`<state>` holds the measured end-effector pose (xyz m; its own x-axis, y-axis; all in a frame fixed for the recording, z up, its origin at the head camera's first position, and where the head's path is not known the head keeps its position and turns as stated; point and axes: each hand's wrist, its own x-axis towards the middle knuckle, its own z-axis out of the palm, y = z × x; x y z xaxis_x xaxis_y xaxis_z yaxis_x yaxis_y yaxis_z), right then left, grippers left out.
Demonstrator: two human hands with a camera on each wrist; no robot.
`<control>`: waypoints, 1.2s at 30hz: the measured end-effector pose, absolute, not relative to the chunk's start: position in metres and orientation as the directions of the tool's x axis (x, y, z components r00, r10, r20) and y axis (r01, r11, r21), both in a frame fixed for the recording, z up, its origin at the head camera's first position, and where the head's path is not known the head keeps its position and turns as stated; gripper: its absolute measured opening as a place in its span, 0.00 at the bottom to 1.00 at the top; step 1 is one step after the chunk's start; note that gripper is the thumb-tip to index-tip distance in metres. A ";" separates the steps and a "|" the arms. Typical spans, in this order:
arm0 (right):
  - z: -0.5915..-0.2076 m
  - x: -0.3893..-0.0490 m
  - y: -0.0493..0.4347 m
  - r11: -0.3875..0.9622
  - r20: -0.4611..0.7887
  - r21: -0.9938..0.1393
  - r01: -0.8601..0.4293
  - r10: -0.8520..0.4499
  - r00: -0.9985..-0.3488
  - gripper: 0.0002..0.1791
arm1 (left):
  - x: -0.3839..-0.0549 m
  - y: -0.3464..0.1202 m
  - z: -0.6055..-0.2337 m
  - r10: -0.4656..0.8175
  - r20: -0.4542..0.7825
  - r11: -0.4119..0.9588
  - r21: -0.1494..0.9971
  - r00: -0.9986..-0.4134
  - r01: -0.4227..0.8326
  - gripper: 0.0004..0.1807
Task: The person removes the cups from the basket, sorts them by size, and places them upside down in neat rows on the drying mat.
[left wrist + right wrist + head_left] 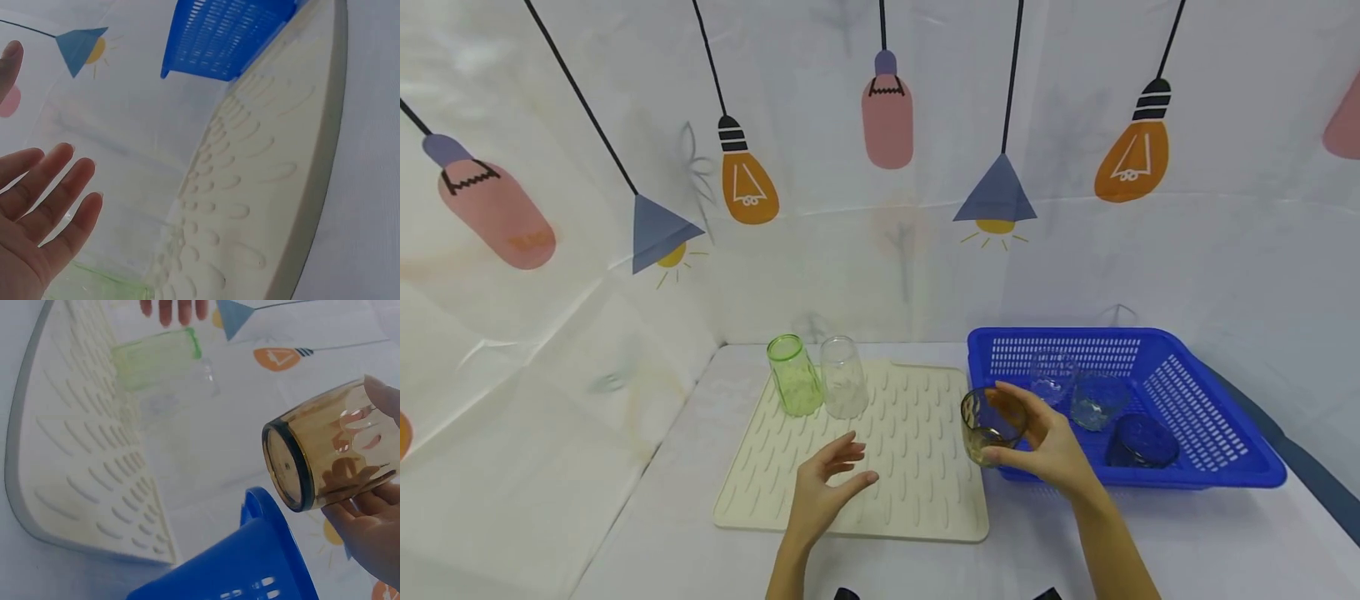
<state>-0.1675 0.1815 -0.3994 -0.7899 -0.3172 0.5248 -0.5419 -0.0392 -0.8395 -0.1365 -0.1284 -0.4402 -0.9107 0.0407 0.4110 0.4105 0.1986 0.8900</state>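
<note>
My right hand (1051,446) grips an amber drinking glass (992,427), holding it at the left side of the blue basket, over the right edge of the cream ribbed drying mat (917,467). In the right wrist view the glass (331,450) shows its thick dark base, fingers on one side and thumb on the other. My left hand (829,487) hovers over the mat's front left part with fingers loosely bent and nothing in them. On the mat's back left stand a green glass (795,379) and, beside it, a clear glass (844,379).
The blue basket (1232,425) stands right of the mat. In it are a dark blue glass (1142,442), a clear glass (1097,402) and another clear glass (1052,375) at the back. A white sheet (865,275) printed with lamps hangs behind the table.
</note>
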 end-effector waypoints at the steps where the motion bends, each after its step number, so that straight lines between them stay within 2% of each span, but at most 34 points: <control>1: -0.399 -0.167 0.180 -0.038 0.527 -0.838 -0.545 -0.320 -0.788 0.42 | -0.137 -0.127 -0.438 0.051 0.417 0.182 0.890 -0.908 0.419 0.28; 10: -0.402 -0.167 0.168 -0.068 0.530 -0.840 -0.538 -0.317 -0.787 0.42 | -0.142 -0.113 -0.426 0.119 0.430 0.117 0.889 -0.895 0.443 0.27; 20: -0.410 -0.167 0.154 -0.012 0.472 -0.870 -0.493 -0.311 -0.825 0.42 | -0.148 -0.098 -0.419 0.166 0.470 0.105 0.866 -0.867 0.489 0.28; 31: -0.419 -0.165 0.138 -0.034 0.436 -0.893 -0.448 -0.310 -0.845 0.42 | -0.147 -0.082 -0.411 0.204 0.422 0.073 0.893 -0.883 0.444 0.28; 36: -0.421 -0.163 0.131 -0.010 0.425 -0.896 -0.444 -0.304 -0.852 0.42 | -0.145 -0.073 -0.406 0.216 0.395 0.095 0.902 -0.893 0.422 0.32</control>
<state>-0.1626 0.1312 -0.4210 -0.8525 -0.3040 0.4253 -0.4436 -0.0098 -0.8962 -0.1452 -0.0729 -0.4060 -0.8929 0.2161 0.3950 0.4218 0.0949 0.9017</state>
